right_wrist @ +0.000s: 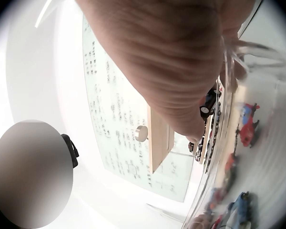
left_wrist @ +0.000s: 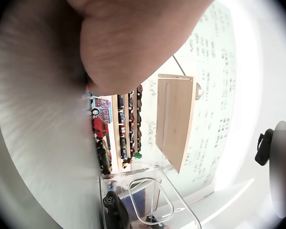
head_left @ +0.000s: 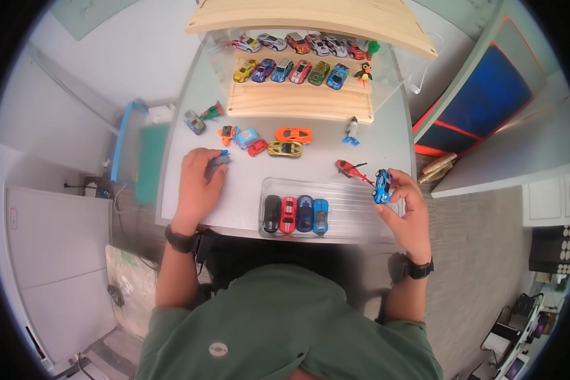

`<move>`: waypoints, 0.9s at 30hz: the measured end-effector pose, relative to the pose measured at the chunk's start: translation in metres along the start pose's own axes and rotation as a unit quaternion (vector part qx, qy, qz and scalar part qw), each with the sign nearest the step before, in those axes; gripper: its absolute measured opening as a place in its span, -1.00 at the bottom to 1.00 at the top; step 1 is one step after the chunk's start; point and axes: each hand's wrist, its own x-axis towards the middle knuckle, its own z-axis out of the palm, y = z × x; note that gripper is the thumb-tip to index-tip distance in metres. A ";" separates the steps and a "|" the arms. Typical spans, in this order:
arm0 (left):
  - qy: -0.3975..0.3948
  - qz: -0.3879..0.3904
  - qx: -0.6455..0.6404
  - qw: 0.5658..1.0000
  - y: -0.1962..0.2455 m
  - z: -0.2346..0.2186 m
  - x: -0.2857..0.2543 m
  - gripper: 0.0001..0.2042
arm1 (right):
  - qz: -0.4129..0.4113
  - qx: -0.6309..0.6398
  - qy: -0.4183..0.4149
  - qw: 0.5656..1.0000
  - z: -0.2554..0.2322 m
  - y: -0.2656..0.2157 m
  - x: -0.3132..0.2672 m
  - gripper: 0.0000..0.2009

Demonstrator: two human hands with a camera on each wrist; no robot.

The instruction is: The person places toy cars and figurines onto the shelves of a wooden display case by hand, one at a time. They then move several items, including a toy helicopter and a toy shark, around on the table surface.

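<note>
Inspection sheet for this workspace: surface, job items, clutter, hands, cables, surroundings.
Surface: pale grey table, bare patches between toys.
Job items: blue toy car in the right hand; clear tray holding four cars; wooden display stand with two rows of toys.
Clutter: red helicopter, orange car and gold car on the table, among others.
Hands: right pinches the blue toy car; left hand at a grey-blue toy, grip unclear.
Cables: dark cord near the white cabinet; none seen on the table.
Surroundings: white cabinet left, blue-and-red panel right.

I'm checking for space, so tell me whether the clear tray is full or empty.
Partly filled: four cars sit side by side in the clear tray; its right part is bare.
</note>
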 end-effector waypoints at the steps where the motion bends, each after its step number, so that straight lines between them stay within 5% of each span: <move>1: 0.005 0.001 -0.005 1.000 -0.001 0.002 -0.001 -0.69 | -0.007 -0.018 0.000 1.000 0.000 -0.003 0.001 -0.66; 27: 0.005 0.016 0.009 1.000 -0.003 -0.001 -0.005 -0.66 | -0.111 -0.122 -0.029 0.986 0.001 -0.040 0.020 -0.62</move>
